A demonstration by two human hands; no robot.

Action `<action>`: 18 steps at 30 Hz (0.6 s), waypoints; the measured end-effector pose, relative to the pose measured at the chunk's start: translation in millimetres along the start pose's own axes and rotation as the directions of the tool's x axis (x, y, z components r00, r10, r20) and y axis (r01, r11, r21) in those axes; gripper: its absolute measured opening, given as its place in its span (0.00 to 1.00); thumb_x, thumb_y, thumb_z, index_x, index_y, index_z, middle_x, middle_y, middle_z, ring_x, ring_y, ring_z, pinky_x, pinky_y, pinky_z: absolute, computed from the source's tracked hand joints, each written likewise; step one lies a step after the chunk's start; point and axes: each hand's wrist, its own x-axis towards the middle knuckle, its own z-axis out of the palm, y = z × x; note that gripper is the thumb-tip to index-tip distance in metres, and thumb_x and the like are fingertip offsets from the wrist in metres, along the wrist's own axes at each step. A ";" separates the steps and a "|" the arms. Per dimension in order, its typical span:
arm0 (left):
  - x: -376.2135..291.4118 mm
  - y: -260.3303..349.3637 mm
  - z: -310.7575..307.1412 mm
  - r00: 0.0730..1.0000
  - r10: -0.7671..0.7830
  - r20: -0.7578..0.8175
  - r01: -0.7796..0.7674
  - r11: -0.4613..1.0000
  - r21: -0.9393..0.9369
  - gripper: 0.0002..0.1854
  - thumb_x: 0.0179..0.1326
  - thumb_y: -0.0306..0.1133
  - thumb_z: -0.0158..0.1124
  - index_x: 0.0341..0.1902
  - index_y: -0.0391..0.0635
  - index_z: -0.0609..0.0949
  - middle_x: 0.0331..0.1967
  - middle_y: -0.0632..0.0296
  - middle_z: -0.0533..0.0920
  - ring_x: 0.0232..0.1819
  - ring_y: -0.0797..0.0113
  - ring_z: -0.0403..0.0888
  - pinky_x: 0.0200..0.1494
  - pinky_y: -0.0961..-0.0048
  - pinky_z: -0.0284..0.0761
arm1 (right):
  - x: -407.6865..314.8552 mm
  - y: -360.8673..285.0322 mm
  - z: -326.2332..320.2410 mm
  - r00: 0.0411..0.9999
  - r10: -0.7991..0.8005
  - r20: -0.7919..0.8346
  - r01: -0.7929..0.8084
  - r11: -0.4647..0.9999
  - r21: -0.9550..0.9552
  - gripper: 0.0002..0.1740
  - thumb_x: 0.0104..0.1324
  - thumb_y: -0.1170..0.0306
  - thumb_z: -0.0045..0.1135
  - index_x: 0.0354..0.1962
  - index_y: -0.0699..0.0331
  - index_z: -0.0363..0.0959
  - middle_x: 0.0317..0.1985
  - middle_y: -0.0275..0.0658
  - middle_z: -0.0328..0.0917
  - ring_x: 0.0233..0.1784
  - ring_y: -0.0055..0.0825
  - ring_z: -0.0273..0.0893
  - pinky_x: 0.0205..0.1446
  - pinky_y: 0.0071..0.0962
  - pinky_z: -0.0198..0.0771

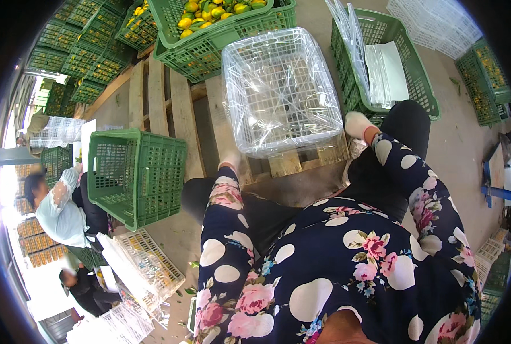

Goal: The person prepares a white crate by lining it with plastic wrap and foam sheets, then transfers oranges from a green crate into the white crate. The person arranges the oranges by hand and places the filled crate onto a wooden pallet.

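A white plastic mesh crate (283,92), lined with clear plastic film (277,107), stands on a wooden pallet (180,116) before me. My left hand (231,161), in a pale glove and blurred, is close to the crate's near left corner. At its right side is my right hand (358,125), also gloved, beside the green crate (423,81). Whether either hand grips anything is not clear. That green crate holds clear plastic sheets (352,51) and white paper (395,71).
A green crate of yellow-green citrus fruit (214,13) stands beyond the lined crate. An empty green crate (160,180) lies on its side at left. Stacked fruit crates (87,56) rise behind. Two people (61,210) sit at far left near white crates (152,262).
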 end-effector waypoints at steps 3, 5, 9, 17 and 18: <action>7.8 -35.9 35.4 0.943 -0.068 -0.326 -0.021 0.965 -0.263 0.24 0.64 0.44 0.60 0.62 0.49 0.78 0.60 0.54 0.80 0.60 0.54 0.78 0.59 0.63 0.75 | 33.2 12.6 12.3 0.963 -0.034 -0.268 0.071 0.989 0.127 0.09 0.57 0.68 0.57 0.30 0.65 0.79 0.27 0.49 0.80 0.32 0.49 0.80 0.38 0.45 0.75; 29.9 -38.9 30.3 0.864 -0.058 -0.501 -0.110 0.947 -0.301 0.23 0.64 0.44 0.61 0.61 0.49 0.78 0.59 0.55 0.81 0.60 0.56 0.78 0.60 0.66 0.74 | 37.5 30.3 15.0 0.939 0.113 -0.324 0.139 0.738 0.661 0.13 0.55 0.68 0.58 0.38 0.65 0.77 0.33 0.49 0.81 0.37 0.47 0.80 0.41 0.41 0.75; 11.9 -66.7 102.3 0.877 -0.218 -0.429 0.059 0.934 -0.353 0.22 0.64 0.42 0.62 0.59 0.49 0.79 0.58 0.57 0.82 0.61 0.59 0.77 0.59 0.68 0.74 | 51.2 -60.3 0.4 0.789 -0.294 -0.539 0.499 0.819 0.283 0.14 0.53 0.76 0.54 0.39 0.66 0.77 0.39 0.49 0.81 0.51 0.48 0.76 0.55 0.40 0.72; 27.0 -1.4 36.8 0.845 -0.380 -0.376 0.118 0.819 -0.562 0.14 0.61 0.38 0.61 0.48 0.46 0.82 0.49 0.55 0.84 0.51 0.55 0.82 0.50 0.62 0.78 | 77.2 13.4 68.4 0.939 0.252 -0.234 0.051 0.572 0.819 0.10 0.66 0.72 0.51 0.39 0.66 0.80 0.38 0.41 0.84 0.39 0.35 0.82 0.46 0.38 0.76; 16.3 -15.2 49.4 0.837 -0.438 -0.329 0.177 0.785 -0.594 0.13 0.61 0.37 0.61 0.46 0.46 0.82 0.48 0.54 0.85 0.50 0.54 0.82 0.49 0.62 0.79 | 83.2 -14.2 61.3 0.941 0.262 -0.212 -0.017 0.666 0.746 0.09 0.63 0.72 0.53 0.35 0.65 0.82 0.35 0.43 0.84 0.38 0.37 0.83 0.45 0.38 0.76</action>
